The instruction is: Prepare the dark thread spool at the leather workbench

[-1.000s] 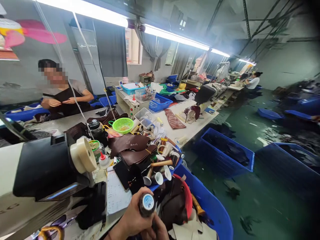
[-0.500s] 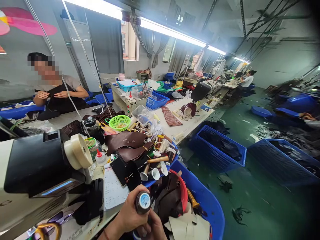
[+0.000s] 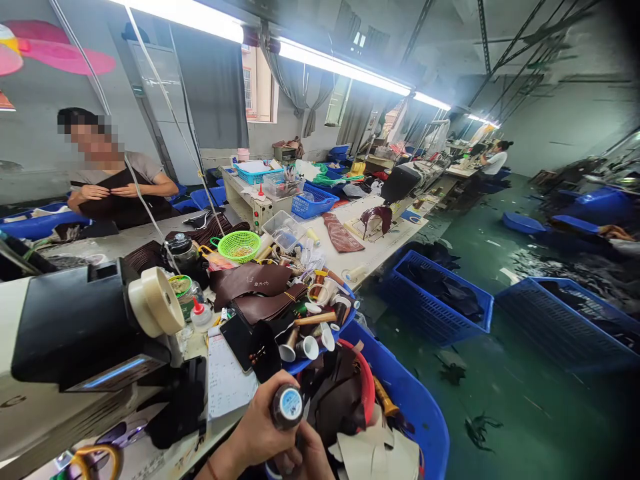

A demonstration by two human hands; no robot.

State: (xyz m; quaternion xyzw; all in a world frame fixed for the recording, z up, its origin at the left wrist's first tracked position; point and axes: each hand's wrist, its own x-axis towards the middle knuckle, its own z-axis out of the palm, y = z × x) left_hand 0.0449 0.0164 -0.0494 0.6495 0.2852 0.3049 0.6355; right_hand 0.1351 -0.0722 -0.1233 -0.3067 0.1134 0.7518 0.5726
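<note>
In the head view, my left hand (image 3: 263,427) is wrapped around a dark thread spool (image 3: 287,405). The spool's end, with a round pale-blue label, faces up toward me. Just below and right of it, my right hand (image 3: 314,455) is closed with its fingertips bunched together; what they pinch is hidden. Part of a blue-and-white rim shows under the hands, too covered to name. Beyond them, a blue tray (image 3: 300,365) carries several thread cones (image 3: 307,347) and a wooden-handled tool (image 3: 316,319).
A sewing machine (image 3: 75,327) stands at left, with yellow-handled scissors (image 3: 95,460) below. A phone (image 3: 237,341) and a written notepad (image 3: 227,380) lie on the table. At right, a blue tub (image 3: 434,420) holds leather scraps. Blue crates (image 3: 443,320) stand on the floor. A co-worker (image 3: 117,183) sits across.
My hands and the spool stay almost in place. Across the table, the co-worker's hands have shifted slightly with the dark piece they hold.
</note>
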